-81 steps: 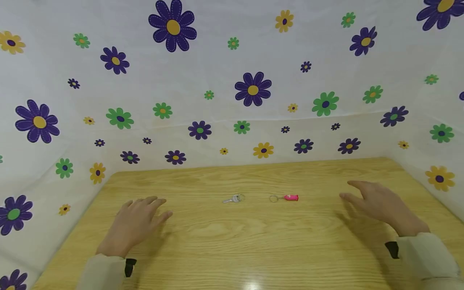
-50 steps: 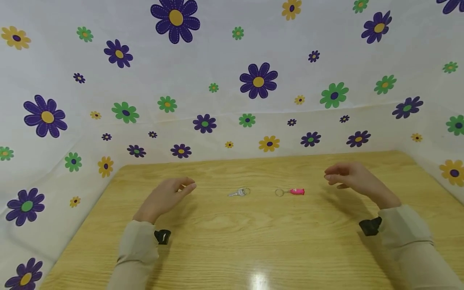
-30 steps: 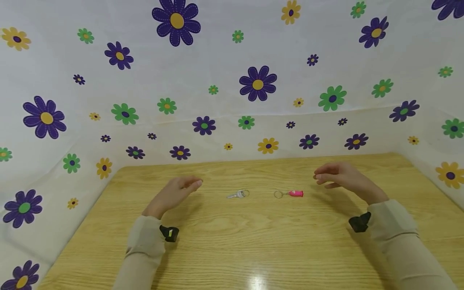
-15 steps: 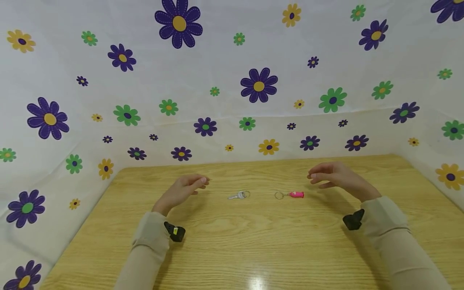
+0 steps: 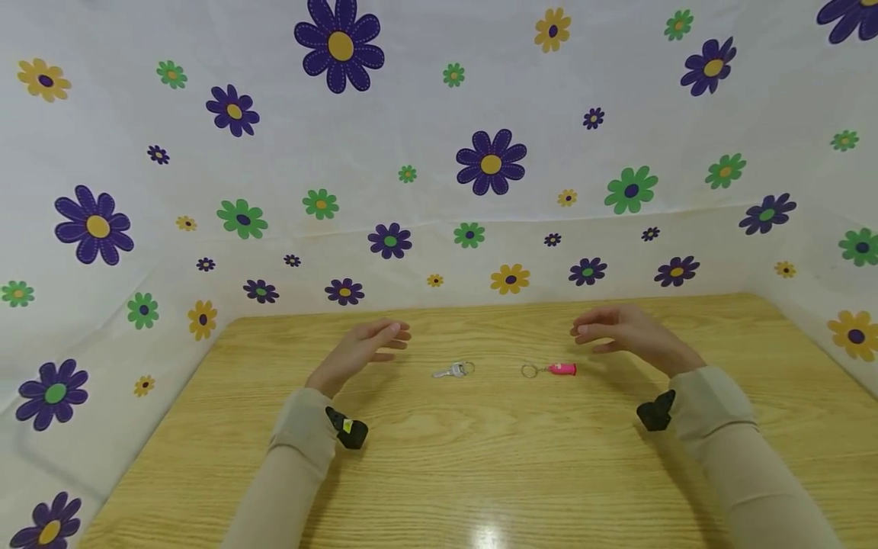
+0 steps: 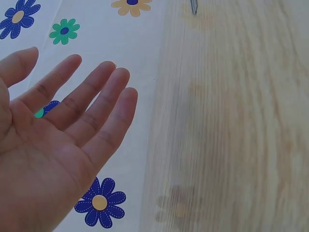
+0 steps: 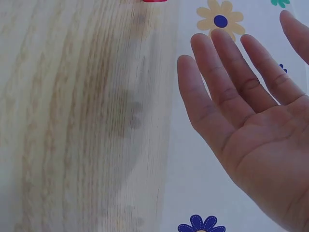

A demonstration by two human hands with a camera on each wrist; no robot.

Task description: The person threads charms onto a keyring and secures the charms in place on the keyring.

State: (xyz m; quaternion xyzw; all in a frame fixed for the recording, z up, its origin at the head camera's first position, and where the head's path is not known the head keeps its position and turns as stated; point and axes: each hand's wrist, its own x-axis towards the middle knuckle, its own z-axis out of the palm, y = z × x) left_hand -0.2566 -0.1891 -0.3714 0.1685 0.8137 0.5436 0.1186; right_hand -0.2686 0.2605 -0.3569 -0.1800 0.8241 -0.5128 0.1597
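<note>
A silver key [image 5: 450, 370] with a small split ring lies on the wooden table, its tip pointing left. To its right lies a keychain with a pink cylindrical charm [image 5: 563, 369], a short chain and a metal ring toward the key. My left hand [image 5: 360, 350] hovers up and to the left of the key with nothing in it, its fingers spread in the left wrist view, where the key's tip [image 6: 194, 6] shows at the top edge. My right hand [image 5: 629, 337] hovers up and to the right of the pink charm, also holding nothing, fingers relaxed and apart.
The wood-grain table [image 5: 439, 465] ends at a white cloth backdrop [image 5: 398, 137] printed with purple, green and yellow flowers, which also rises on both sides. A black wrist camera [image 5: 351, 431] sits on the left wrist and another black camera [image 5: 656, 412] on the right.
Both hands have come inward and farther over the table from wide apart, left hand rightward, right hand leftward. The key and the pink keychain lie where they were.
</note>
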